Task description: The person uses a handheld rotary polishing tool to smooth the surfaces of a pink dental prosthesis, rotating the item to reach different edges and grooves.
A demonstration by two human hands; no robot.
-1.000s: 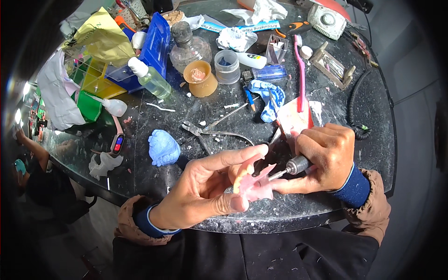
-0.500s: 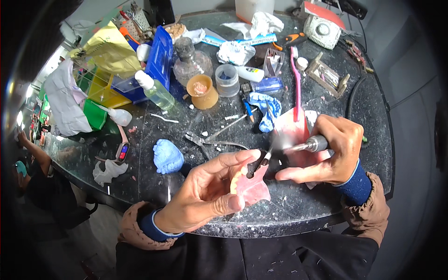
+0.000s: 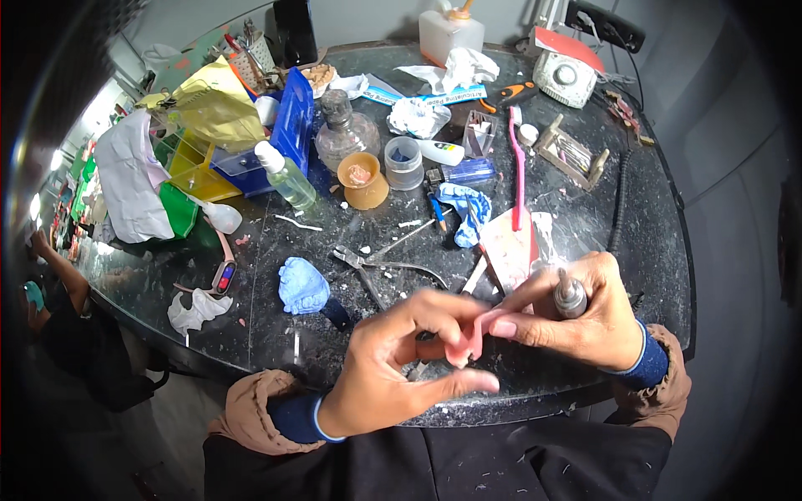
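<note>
Between my two hands is a pink denture piece [image 3: 466, 347], turned edge-on, with a pale tip at its lower end. My left hand [image 3: 388, 376] grips it with bent fingers, thumb stretched beneath it. My right hand [image 3: 597, 334] is closed around a metal rotary handpiece [image 3: 570, 296] pointing away from me, while its thumb and a finger pinch the piece's right end. Behind the hands lie a pink sheet [image 3: 505, 242], metal pliers [image 3: 359, 260] and, to the left, a blue cast [image 3: 302, 288].
Behind are a blue impression [image 3: 468, 213], spray bottle [image 3: 288, 179], wax pot [image 3: 363, 188], glass burner [image 3: 342, 138], pink toothbrush [image 3: 518, 175] and control box [image 3: 564, 77]. A coiled cord [image 3: 618, 200] runs along the right. Organizer trays [image 3: 200, 175] crowd the left; another person's arm [image 3: 63, 271] shows beyond.
The handpiece has swung from pointing left to pointing away. My right fingers have moved onto the pink piece, which has turned from flat-facing to edge-on. My left fingers have curled further over it.
</note>
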